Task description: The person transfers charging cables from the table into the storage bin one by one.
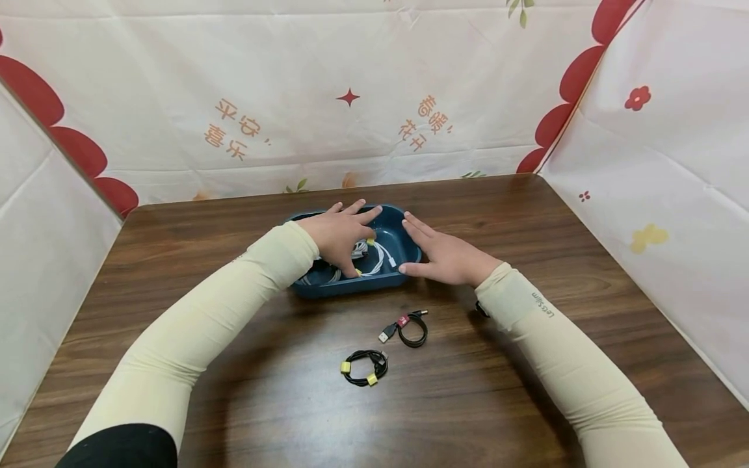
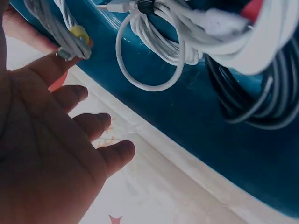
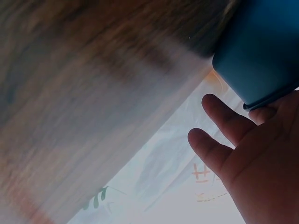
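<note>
Hands at blue bin — white cable inside — black cables coiled on table.

- Head view: bright and mostly sharp, the white backdrop pale at 12 o'clock.
- Hazy glare whitens the brown tabletop at 6 o'clock; soft shadows lie on it beside the left sleeve near 8 o'clock and the right sleeve near 4.
- Left wrist view: dimmer; left hand shaded at 9 o'clock, white cable out of focus at 2.
- Right wrist view: tabletop blurred at 10 o'clock; right hand dark at 4, backdrop washed out at 6.
</note>
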`<control>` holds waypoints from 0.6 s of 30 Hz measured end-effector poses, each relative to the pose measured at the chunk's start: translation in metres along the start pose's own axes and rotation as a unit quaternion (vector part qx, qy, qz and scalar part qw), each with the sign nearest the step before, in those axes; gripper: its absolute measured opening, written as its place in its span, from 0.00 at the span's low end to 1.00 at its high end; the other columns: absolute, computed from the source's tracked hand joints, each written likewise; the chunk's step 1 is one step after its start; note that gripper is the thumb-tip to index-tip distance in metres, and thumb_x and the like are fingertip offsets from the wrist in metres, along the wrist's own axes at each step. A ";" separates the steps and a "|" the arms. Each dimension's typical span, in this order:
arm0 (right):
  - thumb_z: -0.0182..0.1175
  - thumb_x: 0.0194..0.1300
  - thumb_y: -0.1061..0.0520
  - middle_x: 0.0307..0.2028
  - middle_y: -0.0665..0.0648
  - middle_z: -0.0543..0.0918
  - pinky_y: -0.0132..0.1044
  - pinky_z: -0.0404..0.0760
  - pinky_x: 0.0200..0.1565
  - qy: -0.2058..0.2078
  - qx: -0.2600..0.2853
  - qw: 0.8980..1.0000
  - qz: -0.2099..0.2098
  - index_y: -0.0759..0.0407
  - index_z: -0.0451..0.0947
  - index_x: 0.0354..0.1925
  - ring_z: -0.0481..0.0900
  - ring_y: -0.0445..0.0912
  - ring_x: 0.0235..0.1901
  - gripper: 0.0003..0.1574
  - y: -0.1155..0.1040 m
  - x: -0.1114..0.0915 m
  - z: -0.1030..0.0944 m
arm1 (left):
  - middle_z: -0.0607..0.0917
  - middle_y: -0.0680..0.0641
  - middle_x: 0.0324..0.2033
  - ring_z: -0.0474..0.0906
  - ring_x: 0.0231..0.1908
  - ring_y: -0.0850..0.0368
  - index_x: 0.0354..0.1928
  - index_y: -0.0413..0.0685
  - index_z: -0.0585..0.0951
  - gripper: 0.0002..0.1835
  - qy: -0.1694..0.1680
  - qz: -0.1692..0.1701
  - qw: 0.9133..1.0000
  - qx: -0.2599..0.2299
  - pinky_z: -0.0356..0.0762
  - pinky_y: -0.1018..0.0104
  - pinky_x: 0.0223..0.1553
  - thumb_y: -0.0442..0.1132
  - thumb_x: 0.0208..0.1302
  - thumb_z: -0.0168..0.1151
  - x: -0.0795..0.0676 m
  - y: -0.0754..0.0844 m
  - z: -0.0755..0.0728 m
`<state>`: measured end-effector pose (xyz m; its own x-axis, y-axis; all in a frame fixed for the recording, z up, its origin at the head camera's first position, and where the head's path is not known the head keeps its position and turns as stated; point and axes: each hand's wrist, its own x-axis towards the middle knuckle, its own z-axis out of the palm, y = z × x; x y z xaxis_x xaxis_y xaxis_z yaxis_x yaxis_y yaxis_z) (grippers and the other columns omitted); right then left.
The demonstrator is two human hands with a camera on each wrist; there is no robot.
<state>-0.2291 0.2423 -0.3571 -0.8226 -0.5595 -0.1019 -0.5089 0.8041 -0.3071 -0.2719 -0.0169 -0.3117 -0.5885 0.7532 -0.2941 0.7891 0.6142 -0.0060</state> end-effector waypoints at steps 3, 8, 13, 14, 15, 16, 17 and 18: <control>0.47 0.67 0.23 0.79 0.50 0.35 0.52 0.64 0.67 0.003 0.002 1.000 0.002 0.56 0.38 0.80 0.55 0.55 0.73 0.62 -0.001 -0.001 0.000 | 0.43 0.46 0.78 0.31 0.76 0.39 0.71 0.59 0.71 0.46 -0.011 0.004 1.000 0.001 0.41 0.35 0.70 0.65 0.51 0.72 0.001 -0.003 0.000; 0.47 0.67 0.23 0.79 0.51 0.35 0.52 0.65 0.66 0.003 0.001 1.000 0.002 0.56 0.38 0.80 0.55 0.55 0.73 0.62 -0.001 -0.001 0.000 | 0.42 0.45 0.78 0.31 0.76 0.38 0.71 0.61 0.72 0.45 -0.033 -0.011 0.999 -0.011 0.42 0.35 0.70 0.64 0.50 0.74 0.001 -0.006 0.001; 0.47 0.66 0.22 0.79 0.50 0.35 0.52 0.66 0.66 0.004 0.002 1.000 0.001 0.56 0.38 0.80 0.57 0.55 0.73 0.62 -0.002 0.000 0.000 | 0.40 0.46 0.79 0.29 0.76 0.38 0.70 0.64 0.72 0.44 -0.043 -0.020 0.998 -0.028 0.44 0.36 0.70 0.61 0.50 0.76 -0.003 -0.006 -0.003; 0.47 0.66 0.22 0.79 0.50 0.35 0.52 0.67 0.65 0.003 0.001 1.000 0.001 0.56 0.38 0.80 0.57 0.55 0.73 0.62 -0.002 0.000 -0.001 | 0.40 0.46 0.79 0.29 0.76 0.38 0.71 0.63 0.72 0.44 -0.042 -0.018 0.999 -0.029 0.45 0.36 0.70 0.60 0.50 0.76 -0.005 -0.005 -0.005; 0.47 0.66 0.22 0.79 0.50 0.35 0.52 0.67 0.65 0.003 0.001 1.000 0.002 0.56 0.38 0.80 0.58 0.56 0.73 0.62 -0.002 0.000 -0.001 | 0.40 0.46 0.79 0.29 0.76 0.38 0.71 0.63 0.71 0.45 -0.039 -0.016 0.999 -0.030 0.45 0.35 0.69 0.60 0.50 0.76 -0.006 -0.004 -0.007; 0.47 0.66 0.22 0.79 0.50 0.35 0.52 0.67 0.65 0.002 0.001 1.000 0.002 0.56 0.38 0.80 0.57 0.56 0.73 0.62 -0.002 0.000 -0.001 | 0.40 0.46 0.79 0.29 0.76 0.38 0.71 0.62 0.71 0.45 -0.033 -0.013 0.999 -0.030 0.45 0.35 0.70 0.60 0.49 0.77 -0.008 -0.004 -0.009; 0.47 0.66 0.22 0.79 0.50 0.35 0.52 0.67 0.65 0.001 0.000 1.000 0.003 0.56 0.38 0.80 0.57 0.56 0.73 0.62 -0.002 0.000 -0.001 | 0.40 0.46 0.79 0.29 0.76 0.38 0.71 0.62 0.71 0.46 -0.027 -0.010 0.999 -0.029 0.45 0.36 0.70 0.60 0.49 0.77 -0.009 -0.003 -0.011; 0.47 0.67 0.23 0.79 0.51 0.35 0.53 0.67 0.65 0.000 0.000 1.000 0.004 0.56 0.38 0.80 0.57 0.56 0.73 0.62 -0.001 -0.001 -0.001 | 0.40 0.46 0.79 0.29 0.76 0.39 0.72 0.62 0.71 0.47 -0.019 -0.007 0.999 -0.027 0.44 0.36 0.70 0.60 0.48 0.78 -0.011 -0.002 -0.013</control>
<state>-0.2282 0.2418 -0.3554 -0.8264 -0.5535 -0.1036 -0.5029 0.8082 -0.3063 -0.2690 -0.0231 -0.2959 -0.5920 0.7351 -0.3304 0.7693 0.6376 0.0401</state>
